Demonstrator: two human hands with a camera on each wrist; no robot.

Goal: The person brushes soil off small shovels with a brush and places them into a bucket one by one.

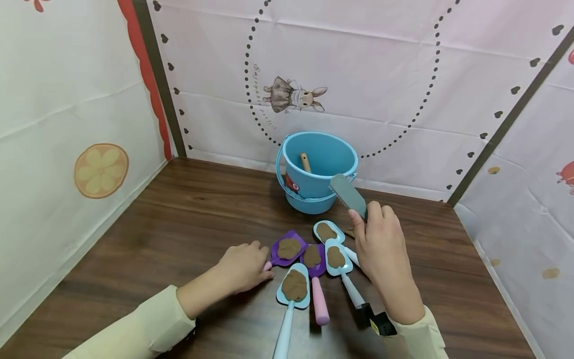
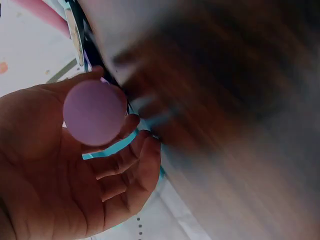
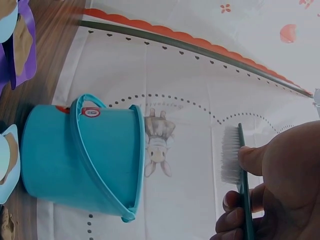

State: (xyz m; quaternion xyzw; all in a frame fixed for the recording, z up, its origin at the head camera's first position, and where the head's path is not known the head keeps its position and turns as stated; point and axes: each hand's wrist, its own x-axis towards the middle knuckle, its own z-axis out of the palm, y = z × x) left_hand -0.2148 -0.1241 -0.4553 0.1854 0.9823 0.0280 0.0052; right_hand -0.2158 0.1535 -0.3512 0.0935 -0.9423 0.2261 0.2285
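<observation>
My left hand (image 1: 244, 267) grips the pink handle of a purple toy shovel (image 1: 275, 259). In the left wrist view, the round end of that pink handle (image 2: 95, 112) shows between thumb and fingers. A flat brown dough-like lump (image 1: 289, 248) lies on the shovel's blade. Raised near the bucket's right side, my right hand (image 1: 383, 244) holds a grey-green brush (image 1: 347, 193) by its handle, thumb along its back. Its pale bristles (image 3: 230, 155) face the bucket in the right wrist view.
A blue bucket (image 1: 309, 189) stands at the back, a wooden handle (image 1: 305, 162) inside it. Between my hands lie another purple shovel (image 1: 320, 301) and three light blue shovels, one in front (image 1: 283, 334), each bearing a brown lump. Cloth-covered walls (image 1: 215, 99) enclose the wooden table (image 1: 157, 224).
</observation>
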